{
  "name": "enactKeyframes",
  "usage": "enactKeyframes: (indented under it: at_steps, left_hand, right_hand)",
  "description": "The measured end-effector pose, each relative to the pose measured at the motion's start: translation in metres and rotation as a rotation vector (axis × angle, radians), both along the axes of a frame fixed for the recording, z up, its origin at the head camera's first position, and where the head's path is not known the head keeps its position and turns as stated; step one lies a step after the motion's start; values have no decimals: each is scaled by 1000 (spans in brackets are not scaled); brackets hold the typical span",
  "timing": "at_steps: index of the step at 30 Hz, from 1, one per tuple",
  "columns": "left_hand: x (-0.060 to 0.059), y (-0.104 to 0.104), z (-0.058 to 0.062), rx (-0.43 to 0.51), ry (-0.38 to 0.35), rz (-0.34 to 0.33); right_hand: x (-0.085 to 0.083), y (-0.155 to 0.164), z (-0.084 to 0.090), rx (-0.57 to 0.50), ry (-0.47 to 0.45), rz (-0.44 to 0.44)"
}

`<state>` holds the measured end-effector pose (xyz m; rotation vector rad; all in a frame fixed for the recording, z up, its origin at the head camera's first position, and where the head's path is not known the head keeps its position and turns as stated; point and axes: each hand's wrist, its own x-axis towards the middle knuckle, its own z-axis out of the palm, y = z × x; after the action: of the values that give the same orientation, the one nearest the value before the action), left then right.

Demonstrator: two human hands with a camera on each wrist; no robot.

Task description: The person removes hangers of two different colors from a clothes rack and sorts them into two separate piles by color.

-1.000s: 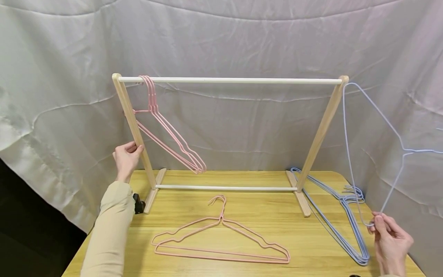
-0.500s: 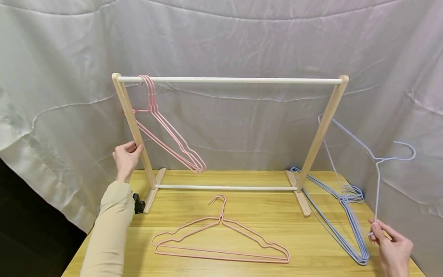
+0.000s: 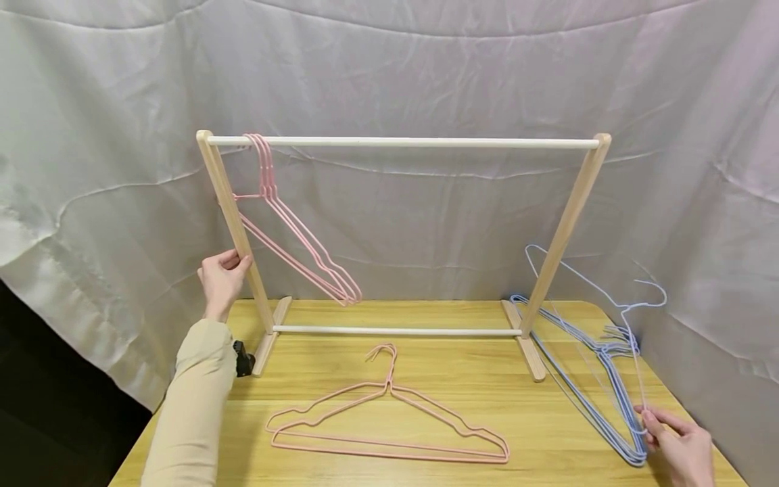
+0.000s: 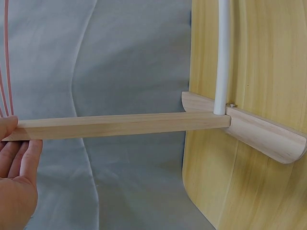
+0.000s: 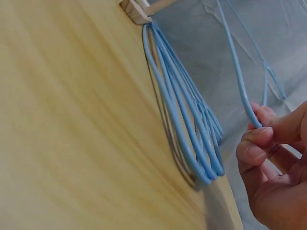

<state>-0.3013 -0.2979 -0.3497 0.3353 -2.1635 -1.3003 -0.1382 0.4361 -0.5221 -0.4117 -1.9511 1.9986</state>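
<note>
My left hand [image 3: 222, 281] grips the left wooden post [image 3: 233, 220] of a small clothes rack, thumb on one side and fingers on the other, as the left wrist view also shows. At the far right, my right hand [image 3: 678, 443] pinches one lower corner of a blue hanger [image 3: 599, 287], which tilts up and leftward over a stack of blue hangers [image 3: 615, 385] lying on the table. In the right wrist view the pinched blue hanger [image 5: 236, 67] is apart from the stack [image 5: 184, 110]. Several pink hangers [image 3: 292, 223] hang near the left end of the white rail [image 3: 426, 142].
Pink hangers [image 3: 389, 456] lie overlapping on the table [image 3: 341, 358] in front of the rack. The right post [image 3: 566, 230] and its foot [image 3: 525, 341] stand by the blue stack. A small black object [image 3: 245, 358] sits beside the left foot. Grey cloth [image 3: 414, 74] hangs behind.
The blue hanger in my right hand has swung down and left, from beside the rack's top corner to low over the blue stack. My left hand keeps its grip on the post.
</note>
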Motion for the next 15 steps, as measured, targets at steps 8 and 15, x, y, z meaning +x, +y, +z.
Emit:
enactKeyframes:
  at_steps: [8,15]
  left_hand:
    - [0,0,0,0,-1,1]
    - [1,0,1,-10,-24,5]
  right_hand:
    - [2,7,-2,100,-200,27]
    - [3,14,-3,336,-343,26]
